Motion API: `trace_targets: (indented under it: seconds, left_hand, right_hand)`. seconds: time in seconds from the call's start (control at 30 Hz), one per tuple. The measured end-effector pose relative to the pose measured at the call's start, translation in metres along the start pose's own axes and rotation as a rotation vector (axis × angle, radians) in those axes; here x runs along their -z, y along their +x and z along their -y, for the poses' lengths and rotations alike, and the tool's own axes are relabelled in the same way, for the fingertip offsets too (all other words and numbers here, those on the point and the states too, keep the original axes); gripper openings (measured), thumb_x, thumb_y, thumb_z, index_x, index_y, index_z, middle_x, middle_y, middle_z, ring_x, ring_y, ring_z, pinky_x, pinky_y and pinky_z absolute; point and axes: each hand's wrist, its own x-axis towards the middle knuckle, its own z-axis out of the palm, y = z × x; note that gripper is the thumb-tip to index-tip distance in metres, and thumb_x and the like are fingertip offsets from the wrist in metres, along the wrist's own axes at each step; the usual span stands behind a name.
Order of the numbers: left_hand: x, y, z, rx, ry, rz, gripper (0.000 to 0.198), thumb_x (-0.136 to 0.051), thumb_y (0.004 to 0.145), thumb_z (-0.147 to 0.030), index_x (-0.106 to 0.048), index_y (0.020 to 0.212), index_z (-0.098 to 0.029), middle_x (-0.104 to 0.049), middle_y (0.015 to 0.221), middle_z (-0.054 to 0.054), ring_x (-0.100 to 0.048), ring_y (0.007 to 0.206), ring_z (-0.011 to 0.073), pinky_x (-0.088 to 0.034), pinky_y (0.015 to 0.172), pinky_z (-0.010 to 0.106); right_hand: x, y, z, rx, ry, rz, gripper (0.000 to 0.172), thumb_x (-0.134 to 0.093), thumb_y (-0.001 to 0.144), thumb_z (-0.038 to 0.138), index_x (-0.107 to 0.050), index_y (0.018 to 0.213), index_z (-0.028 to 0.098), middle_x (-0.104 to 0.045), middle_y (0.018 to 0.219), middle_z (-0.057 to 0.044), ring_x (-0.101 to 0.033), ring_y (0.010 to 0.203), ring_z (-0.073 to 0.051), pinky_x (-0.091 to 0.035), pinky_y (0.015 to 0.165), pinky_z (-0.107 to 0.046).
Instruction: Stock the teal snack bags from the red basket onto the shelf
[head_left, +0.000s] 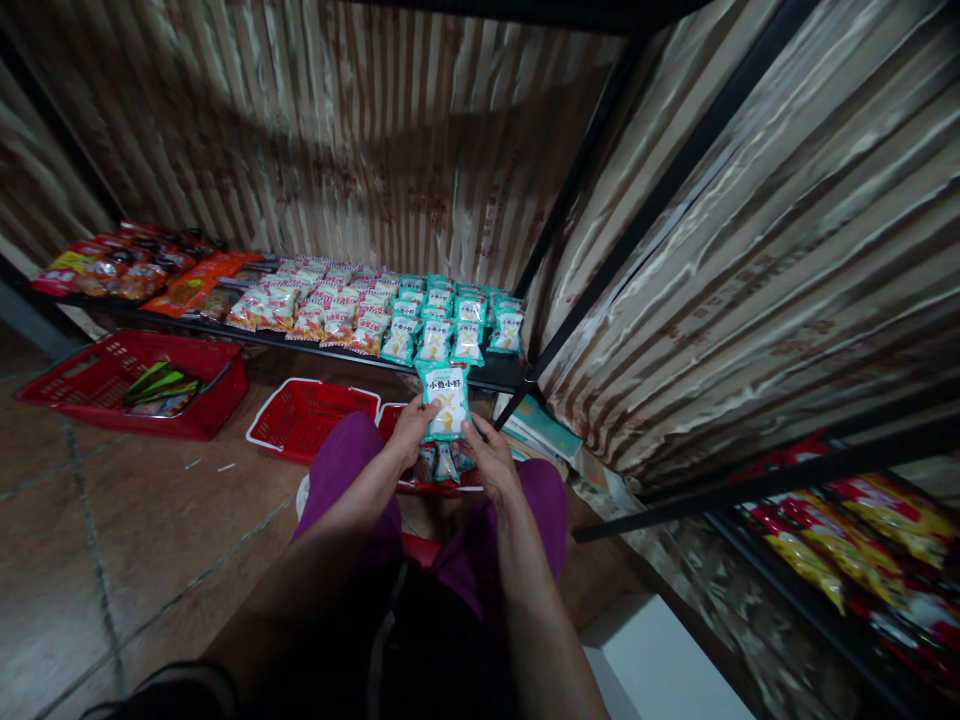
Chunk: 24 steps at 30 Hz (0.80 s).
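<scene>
Beyond the near dark top (457, 655), the left hand (409, 432) and right hand (491, 455) pinch a likely light, crushable teal packet (448, 402), best held by its side edges, above the rightmost basket (388, 421)

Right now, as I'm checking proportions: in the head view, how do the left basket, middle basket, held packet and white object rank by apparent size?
1. Left basket
2. Middle basket
3. Held packet
Unranked: white object, cut off by the frame.

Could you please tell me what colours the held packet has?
The packet is mainly teal-green and white, seen best in the head view.
</scene>
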Motion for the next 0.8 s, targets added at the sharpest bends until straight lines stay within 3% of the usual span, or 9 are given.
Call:
trace_targets:
  seconds: [0.17,0.37,0.63,0.8]
  left_hand:
    - [0.0,-0.002,-0.001,0.017,0.001,-0.012,0.05,-0.076,0.055,-0.042,-0.062,0.094,-0.014,-0.069,0.085,0.006,-0.063,0.073,0.0175,-0.049,0.073,0.031]
    - [-0.005,-0.008,-0.005,-0.013,0.045,-0.015,0.043,-0.075,0.058,-0.035,-0.063,0.093,-0.014,-0.07,0.087,0.006,-0.064,0.074,0.0181,-0.049,0.072,0.03]
    - [-0.012,-0.017,-0.008,0.006,0.077,0.053,0.039,-0.068,0.066,-0.033,-0.066,0.1,-0.013,-0.071,0.083,0.004,-0.063,0.073,0.0172,-0.048,0.07,0.028]
    - [-0.009,-0.014,-0.005,-0.011,0.142,-0.016,0.037,-0.065,0.07,-0.031,-0.066,0.104,-0.015,-0.069,0.096,0.006,-0.062,0.082,0.0179,-0.048,0.073,0.026]
  right_hand:
    - [0.003,0.005,-0.005,0.061,-0.027,-0.012,0.041,-0.075,0.059,0.034,-0.067,0.097,0.018,-0.071,0.085,-0.001,-0.065,0.07,-0.012,-0.053,0.059,-0.022]
    - [0.004,0.007,-0.006,0.297,-0.158,-0.124,0.046,-0.074,0.057,0.022,-0.065,0.103,0.02,-0.07,0.089,-0.001,-0.063,0.078,-0.013,-0.049,0.074,-0.025]
    - [0.007,0.002,-0.006,0.63,-0.574,-0.246,0.021,-0.06,0.07,0.026,-0.069,0.089,0.021,-0.063,0.093,-0.004,-0.056,0.084,-0.017,-0.044,0.082,-0.031]
    - [0.005,-0.001,-0.006,0.623,-0.654,-0.189,0.024,-0.056,0.075,0.033,-0.069,0.093,0.023,-0.065,0.093,-0.004,-0.057,0.085,-0.018,-0.042,0.086,-0.032]
